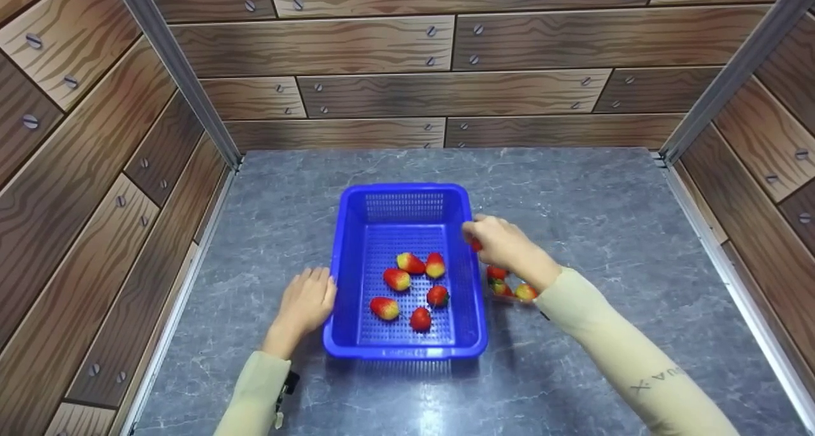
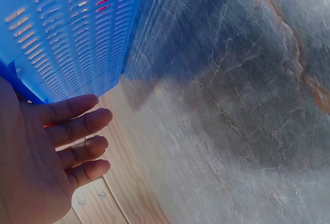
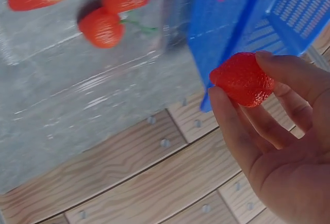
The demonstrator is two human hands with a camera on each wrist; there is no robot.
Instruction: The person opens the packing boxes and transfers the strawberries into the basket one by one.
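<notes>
Plank-patterned walls [image 1: 369, 44] frame a grey marbled surface [image 1: 598, 200]; right fingers [image 3: 234, 128] pinch a strawberry [image 3: 245, 80], left fingers [image 2: 81, 125] slightly spread.

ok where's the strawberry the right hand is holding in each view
Head: strawberry just right of centre, mostly hidden by the right hand, at the basket's right rim.
Left wrist: not visible.
Right wrist: strawberry right of centre, in front of the basket.
Shared landmark: the blue basket, central in head, upper left in left wrist, upper right in right wrist.
</notes>
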